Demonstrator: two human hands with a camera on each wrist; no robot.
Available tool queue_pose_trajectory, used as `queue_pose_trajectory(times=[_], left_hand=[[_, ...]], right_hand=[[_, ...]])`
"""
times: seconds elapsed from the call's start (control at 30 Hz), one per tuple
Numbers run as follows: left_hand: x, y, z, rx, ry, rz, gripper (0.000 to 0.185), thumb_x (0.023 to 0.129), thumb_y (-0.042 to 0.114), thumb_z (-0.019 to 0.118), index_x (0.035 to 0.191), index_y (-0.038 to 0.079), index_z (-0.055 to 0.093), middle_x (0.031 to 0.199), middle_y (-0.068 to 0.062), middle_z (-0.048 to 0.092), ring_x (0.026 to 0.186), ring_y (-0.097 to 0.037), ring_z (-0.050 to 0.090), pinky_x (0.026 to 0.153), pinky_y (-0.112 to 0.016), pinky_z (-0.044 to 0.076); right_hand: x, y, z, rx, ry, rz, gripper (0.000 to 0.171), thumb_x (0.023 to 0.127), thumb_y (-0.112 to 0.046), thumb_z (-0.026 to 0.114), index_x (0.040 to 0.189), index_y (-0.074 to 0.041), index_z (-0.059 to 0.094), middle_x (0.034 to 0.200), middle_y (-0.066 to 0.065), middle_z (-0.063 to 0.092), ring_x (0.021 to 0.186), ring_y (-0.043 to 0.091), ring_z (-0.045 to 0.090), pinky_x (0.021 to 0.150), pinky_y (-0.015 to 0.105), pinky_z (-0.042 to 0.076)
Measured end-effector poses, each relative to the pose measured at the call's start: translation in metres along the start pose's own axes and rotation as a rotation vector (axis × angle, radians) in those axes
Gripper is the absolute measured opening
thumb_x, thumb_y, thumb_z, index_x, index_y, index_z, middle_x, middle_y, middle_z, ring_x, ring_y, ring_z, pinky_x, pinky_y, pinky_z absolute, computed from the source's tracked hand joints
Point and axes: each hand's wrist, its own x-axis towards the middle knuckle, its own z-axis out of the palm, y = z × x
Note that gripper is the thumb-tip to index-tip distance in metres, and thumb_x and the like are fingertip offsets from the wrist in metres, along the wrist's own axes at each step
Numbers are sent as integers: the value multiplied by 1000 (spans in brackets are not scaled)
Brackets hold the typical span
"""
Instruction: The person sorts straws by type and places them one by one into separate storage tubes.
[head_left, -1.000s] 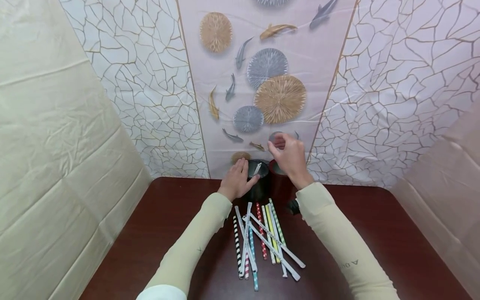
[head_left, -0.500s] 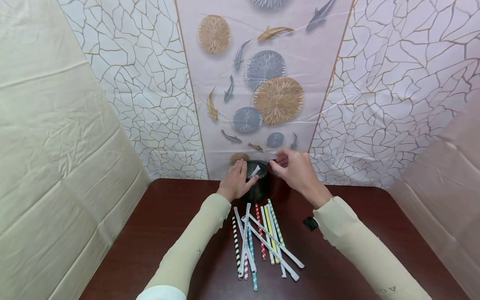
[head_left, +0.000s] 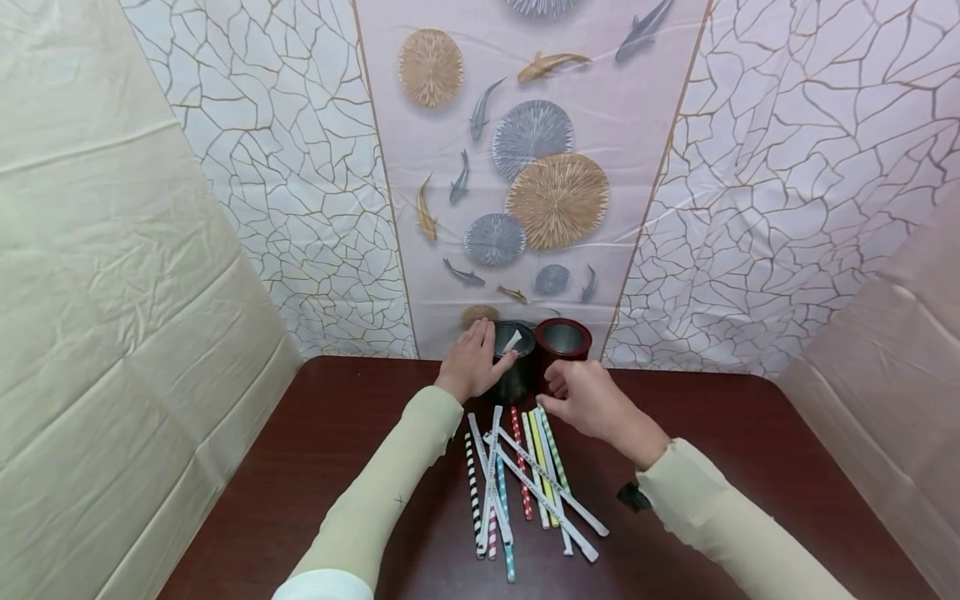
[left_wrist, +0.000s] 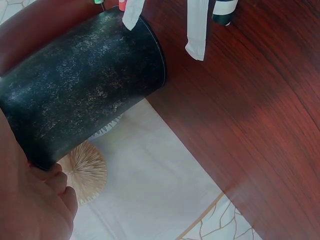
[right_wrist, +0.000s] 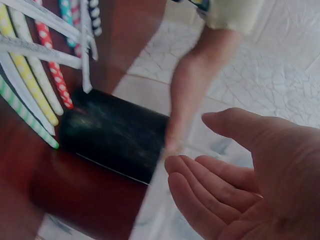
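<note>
While our left hand [head_left: 471, 362] rests against the side of the black cup [head_left: 514, 360] at the far edge of the counter [head_left: 750, 467], its fingers [head_left: 487, 337] curl round the cup's left wall and the thumb lies along the rim, so this hand grips the cup. From the left wrist view we see the same black cup [left_wrist: 82, 90], its speckled wall filling the upper left, with our fingertips [left_wrist: 57, 182] under it and the dark red wood of the counter [left_wrist: 250, 125] beside it. A white strip of paper [head_left: 513, 340] leans inside the black cup. Just to its right, touching or nearly so, stands the red cup [head_left: 562, 343], upright and open at the top. Our right hand [head_left: 588, 400] hovers in front of the red cup, low over the far ends of the straws [head_left: 525, 475]; in the right wrist view its fingers [right_wrist: 210, 192] are loosely bent with the palm open, and we hold nothing in it. The straws lie in a loose fan on the counter between our two sleeves, some crossing others: white printed ones, a black-and-white striped one, a red dotted one, a yellow one, a green striped one and a blue one. A small black object [head_left: 632, 497] sits at our right wrist.
</note>
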Motion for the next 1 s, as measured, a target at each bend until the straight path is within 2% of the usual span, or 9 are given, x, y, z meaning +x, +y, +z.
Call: queue_pose_trajectory(times=[0.13, 0.3, 0.4, 0.43, 0.53, 0.7, 0.83, 0.9, 1.0], left_hand=[[0, -1, 0, 6, 7, 3, 87, 110, 67, 22, 169, 2, 15, 178, -17, 16, 167, -29, 15, 135, -41, 19], [-1, 0, -1, 7, 15, 6, 86, 111, 65, 24, 168, 2, 17, 177, -17, 18, 166, -29, 16, 135, -42, 20], [-1, 1, -2, 14, 11, 2, 86, 111, 65, 25, 168, 2, 17, 177, -17, 18, 166, -29, 16, 135, -42, 20], [-1, 1, -2, 16, 10, 2, 86, 111, 65, 24, 168, 2, 17, 177, -17, 18, 166, -29, 16, 135, -42, 20], [-1, 2, -3, 22, 6, 4, 86, 110, 65, 24, 168, 1, 17, 177, -17, 17, 166, -29, 16, 135, -42, 19], [-2, 2, -1, 31, 4, 9, 86, 111, 65, 23, 168, 2, 17, 177, -17, 18, 166, -29, 16, 135, -41, 19], [-3, 1, 0, 32, 10, 13, 86, 110, 65, 23, 168, 2, 17, 177, -17, 18, 166, -29, 17, 135, -41, 19], [-2, 1, 0, 33, 18, 17, 86, 111, 65, 23, 168, 1, 18, 177, -18, 19, 166, -29, 17, 135, -41, 20], [-2, 0, -1, 33, 25, 20, 86, 111, 64, 23, 168, 0, 19, 177, -18, 20, 166, -30, 18, 135, -41, 20]], right_hand=[[-4, 6, 20, 30, -60, 11, 27, 93, -13, 81, 112, 3, 72, 101, 16, 79, 93, 28, 78, 79, 39, 65], [-8, 13, 47, 46, -86, 2, 27, 91, -11, 82, 112, 4, 74, 101, 16, 79, 92, 27, 77, 77, 38, 64], [-8, 15, 64, 43, -100, -6, 21, 90, -13, 84, 98, 4, 73, 85, 9, 74, 74, 17, 69, 64, 29, 56], [-8, 16, 69, 45, -106, -1, 21, 90, -13, 84, 94, 4, 71, 78, 7, 70, 67, 14, 62, 59, 26, 50], [-7, 17, 85, 54, -122, 35, 20, 90, -13, 84, 89, 1, 70, 70, 2, 63, 59, 7, 49, 55, 24, 41], [-9, 20, 106, 43, -128, 66, 16, 89, -13, 85, 99, -2, 78, 76, 1, 71, 61, 6, 60, 60, 28, 55], [-8, 22, 116, 33, -127, 56, 10, 89, -11, 84, 90, -5, 76, 64, -3, 62, 54, 6, 54, 55, 26, 50], [-7, 23, 119, 29, -128, 57, 17, 89, -11, 84, 78, -7, 70, 57, -6, 51, 50, 6, 46, 51, 24, 41], [-4, 22, 123, 13, -129, 65, 35, 89, -12, 84, 66, -12, 58, 55, -7, 41, 48, 7, 37, 48, 23, 32]])
